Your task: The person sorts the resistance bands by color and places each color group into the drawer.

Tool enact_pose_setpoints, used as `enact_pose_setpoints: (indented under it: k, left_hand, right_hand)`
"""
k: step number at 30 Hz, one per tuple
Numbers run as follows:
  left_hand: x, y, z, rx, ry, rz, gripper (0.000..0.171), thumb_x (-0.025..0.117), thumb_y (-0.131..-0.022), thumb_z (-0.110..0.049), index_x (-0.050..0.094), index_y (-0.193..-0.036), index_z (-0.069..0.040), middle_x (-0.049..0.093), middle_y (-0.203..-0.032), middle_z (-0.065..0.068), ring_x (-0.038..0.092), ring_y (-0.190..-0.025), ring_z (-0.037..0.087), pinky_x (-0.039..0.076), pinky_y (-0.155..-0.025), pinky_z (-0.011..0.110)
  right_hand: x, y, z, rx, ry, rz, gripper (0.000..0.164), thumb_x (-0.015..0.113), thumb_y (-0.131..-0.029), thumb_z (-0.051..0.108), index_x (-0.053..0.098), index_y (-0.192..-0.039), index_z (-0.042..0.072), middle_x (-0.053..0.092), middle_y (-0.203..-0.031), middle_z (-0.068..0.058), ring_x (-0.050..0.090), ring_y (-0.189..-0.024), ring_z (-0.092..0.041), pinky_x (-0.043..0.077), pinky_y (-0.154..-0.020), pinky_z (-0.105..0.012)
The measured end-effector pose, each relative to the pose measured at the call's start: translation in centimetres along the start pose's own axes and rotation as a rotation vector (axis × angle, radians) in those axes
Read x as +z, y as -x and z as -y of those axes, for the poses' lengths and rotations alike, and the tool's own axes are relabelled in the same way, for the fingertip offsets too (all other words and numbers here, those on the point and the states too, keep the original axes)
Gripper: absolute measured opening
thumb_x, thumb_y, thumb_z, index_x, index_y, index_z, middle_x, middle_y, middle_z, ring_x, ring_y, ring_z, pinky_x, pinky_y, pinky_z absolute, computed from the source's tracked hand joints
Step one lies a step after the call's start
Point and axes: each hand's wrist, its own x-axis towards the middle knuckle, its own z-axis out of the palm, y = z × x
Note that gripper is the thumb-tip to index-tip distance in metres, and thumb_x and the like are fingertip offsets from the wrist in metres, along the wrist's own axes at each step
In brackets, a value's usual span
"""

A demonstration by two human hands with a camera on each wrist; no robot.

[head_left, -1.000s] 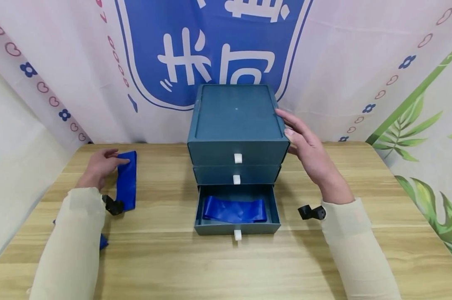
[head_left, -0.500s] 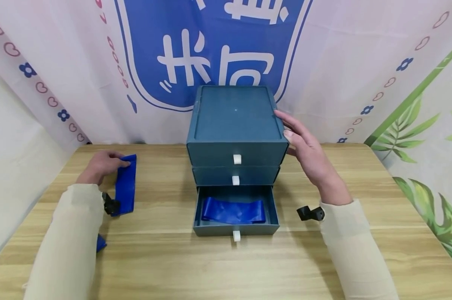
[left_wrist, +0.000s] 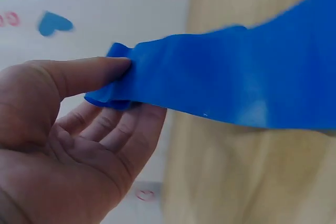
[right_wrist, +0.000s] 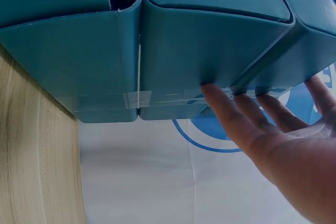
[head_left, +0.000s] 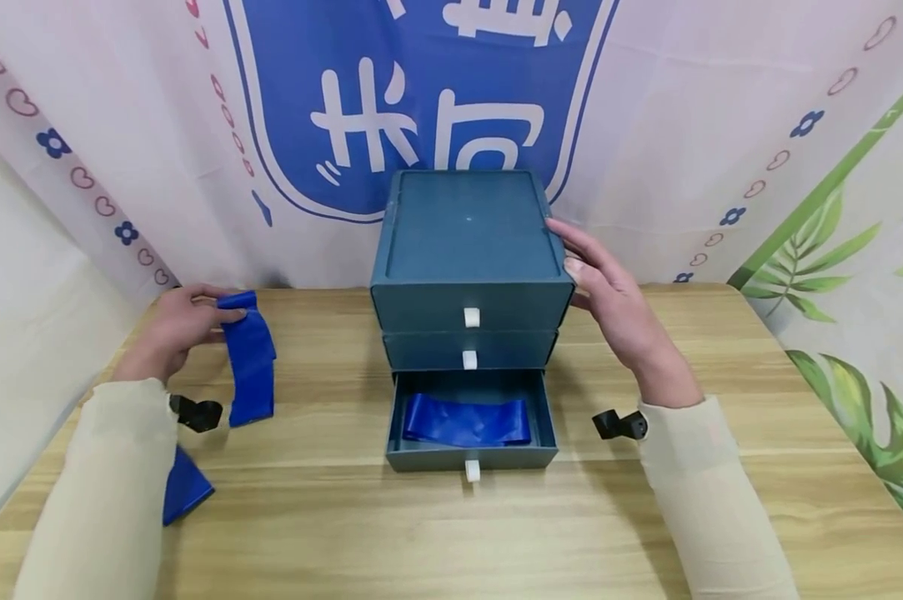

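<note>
My left hand [head_left: 183, 325] pinches the far end of a flat, shiny blue band [head_left: 250, 358] between thumb and fingers, at the left of the table. In the left wrist view the thumb lies on top of the blue band [left_wrist: 210, 80], with the fingers beneath its folded end. Against the right side of a dark teal drawer unit [head_left: 469, 225] rests my right hand [head_left: 609, 300]. In the right wrist view its fairly straight fingertips touch that side wall. The bottom drawer [head_left: 472, 460] is pulled out, and another blue band [head_left: 468, 422] lies folded inside.
A further blue piece [head_left: 187, 487] lies on the wooden table [head_left: 331, 533], partly under my left sleeve. The upper two drawers are closed, each with a white pull tab [head_left: 472, 317]. Behind the unit hangs a printed curtain [head_left: 661, 150].
My left hand has moved slightly left and lifted the band's far end, which now bends. More of the blue piece by the left sleeve shows. The right hand stays in place.
</note>
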Motion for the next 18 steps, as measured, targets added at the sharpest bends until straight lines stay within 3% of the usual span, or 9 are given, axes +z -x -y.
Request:
enact_pose_setpoints:
  k: [5,9,11,16,18]
  left_hand:
    - [-0.2,1.6,-2.1,0.054,0.067,-0.010,0.063,0.064,-0.109,-0.030,0.040,-0.159,0.001,0.068,-0.125,-0.001,0.068,-0.088,-0.005,0.066,-0.086,0.028]
    - [-0.1,2.9,-3.8,0.101,0.101,-0.013,0.059,0.068,-0.107,-0.029,0.044,-0.154,-0.002,0.067,-0.100,-0.024,0.071,-0.089,-0.003,0.065,-0.082,0.023]
    - [0.1,3.4,-4.5,0.114,0.081,-0.021,0.059,0.069,-0.107,-0.031,0.045,-0.153,-0.003,0.068,-0.097,-0.025,0.072,-0.088,-0.002,0.064,-0.081,0.022]
    - [0.4,4.9,-5.9,0.130,-0.023,-0.055,0.064,0.068,-0.106,-0.039,0.046,-0.155,-0.005,0.074,-0.114,-0.005,0.074,-0.086,0.004,0.062,-0.086,0.029]
    - [0.4,5.6,-6.5,0.138,-0.039,-0.062,0.064,0.069,-0.105,-0.041,0.047,-0.154,-0.006,0.075,-0.116,-0.004,0.075,-0.085,0.005,0.061,-0.087,0.030]
  right_hand:
    - [0.0,0.0,0.1,-0.004,0.000,-0.002,0.052,0.039,-0.113,0.030,0.044,-0.165,0.031,0.031,-0.176,0.010,0.041,-0.155,-0.031,0.035,-0.121,-0.072]
    - [0.0,0.0,0.1,-0.004,-0.002,-0.005,0.052,0.039,-0.113,0.029,0.045,-0.165,0.031,0.031,-0.176,0.010,0.041,-0.155,-0.031,0.035,-0.122,-0.072]
    - [0.1,0.0,0.1,-0.002,-0.002,-0.004,0.052,0.039,-0.113,0.029,0.045,-0.165,0.031,0.030,-0.176,0.011,0.042,-0.155,-0.031,0.035,-0.122,-0.072]
    - [0.1,0.0,0.1,0.007,0.004,-0.006,0.051,0.040,-0.113,0.031,0.045,-0.165,0.033,0.031,-0.176,0.010,0.041,-0.155,-0.031,0.035,-0.122,-0.072]
    - [0.0,0.0,0.1,0.009,0.001,-0.005,0.051,0.040,-0.114,0.032,0.045,-0.165,0.033,0.032,-0.175,0.010,0.041,-0.155,-0.030,0.035,-0.122,-0.071]
